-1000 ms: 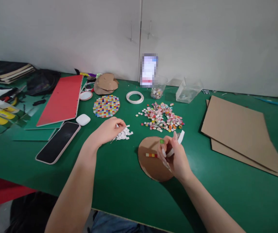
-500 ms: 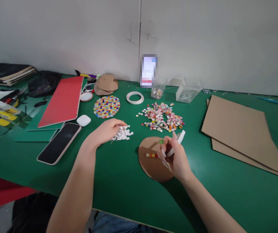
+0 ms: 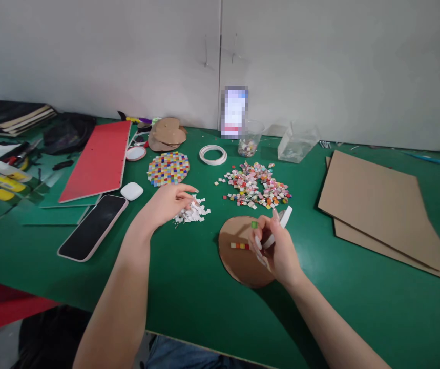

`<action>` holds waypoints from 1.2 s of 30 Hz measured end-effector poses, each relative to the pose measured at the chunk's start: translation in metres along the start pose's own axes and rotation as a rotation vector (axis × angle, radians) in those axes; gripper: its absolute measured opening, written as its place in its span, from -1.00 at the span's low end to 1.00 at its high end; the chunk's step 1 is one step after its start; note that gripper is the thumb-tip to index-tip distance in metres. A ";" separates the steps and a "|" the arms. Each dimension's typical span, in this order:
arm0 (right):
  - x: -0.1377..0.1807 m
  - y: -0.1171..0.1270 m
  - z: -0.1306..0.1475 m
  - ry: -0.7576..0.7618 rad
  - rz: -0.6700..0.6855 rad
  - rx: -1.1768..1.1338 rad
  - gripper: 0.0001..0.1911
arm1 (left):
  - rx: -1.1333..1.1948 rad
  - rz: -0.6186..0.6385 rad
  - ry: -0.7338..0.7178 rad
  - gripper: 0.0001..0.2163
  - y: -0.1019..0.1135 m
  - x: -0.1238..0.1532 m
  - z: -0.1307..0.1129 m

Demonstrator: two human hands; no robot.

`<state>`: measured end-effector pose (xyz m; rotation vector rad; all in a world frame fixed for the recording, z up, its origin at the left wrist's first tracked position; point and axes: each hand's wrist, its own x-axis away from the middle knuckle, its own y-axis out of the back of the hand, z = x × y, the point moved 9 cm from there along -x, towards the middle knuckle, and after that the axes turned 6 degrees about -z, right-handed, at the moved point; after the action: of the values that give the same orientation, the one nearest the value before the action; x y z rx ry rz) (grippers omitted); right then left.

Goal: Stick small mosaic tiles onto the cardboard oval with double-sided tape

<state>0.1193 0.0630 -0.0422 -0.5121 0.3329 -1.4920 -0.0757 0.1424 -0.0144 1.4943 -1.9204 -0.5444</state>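
My left hand [image 3: 171, 205] is at the heap of small white paper scraps [image 3: 194, 212], palm down. Its fingers are apart, with one stretched out above the heap and no object visible in them. In my right hand [image 3: 279, 248] is a roll of white tape [image 3: 288, 216], and a green mosaic tile [image 3: 254, 224] sits at the fingertips. Beneath that hand lies a round cardboard piece [image 3: 238, 269], partly covered by it. A short row of cream, orange, yellow and red tiles [image 3: 239, 246] runs across the cardboard; the hand hides its right end.
Behind the cardboard spreads a pile of mixed mosaic tiles [image 3: 243, 179]. A tile-covered disc [image 3: 169, 168], another tape roll [image 3: 212, 155], a tile cup [image 3: 248, 146] and a clear box [image 3: 297, 143] stand farther back. A phone [image 3: 92, 228] lies left, cardboard sheets [image 3: 373, 200] right.
My left hand has lifted slightly off the white scraps, and its fingers have spread and straightened. My right hand stays in place with the tape and green tile.
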 end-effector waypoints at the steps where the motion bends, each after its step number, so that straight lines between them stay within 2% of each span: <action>1: 0.000 0.000 0.000 -0.002 0.002 0.000 -0.56 | 0.008 -0.004 0.006 -0.67 0.001 0.000 0.001; 6: 0.001 -0.001 0.001 -0.006 0.008 0.010 -0.55 | 0.026 -0.004 -0.030 -0.70 0.003 0.001 -0.003; 12: 0.001 -0.001 0.001 0.006 0.013 0.028 -0.55 | -0.059 0.021 -0.034 -0.65 0.001 0.005 -0.005; 22: 0.002 -0.001 0.001 0.003 0.012 0.028 -0.54 | 0.040 -0.068 0.003 -0.75 0.005 0.004 -0.006; 27: 0.001 -0.001 0.000 -0.002 0.011 0.028 -0.54 | 0.122 -0.053 0.009 -0.70 0.005 0.004 -0.006; 36: 0.000 -0.002 -0.001 -0.002 0.022 0.008 -0.54 | 0.065 0.003 -0.033 -0.58 0.004 0.009 -0.014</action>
<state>0.1170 0.0624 -0.0414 -0.5021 0.3298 -1.4711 -0.0699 0.1353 -0.0002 1.5317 -1.9822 -0.5129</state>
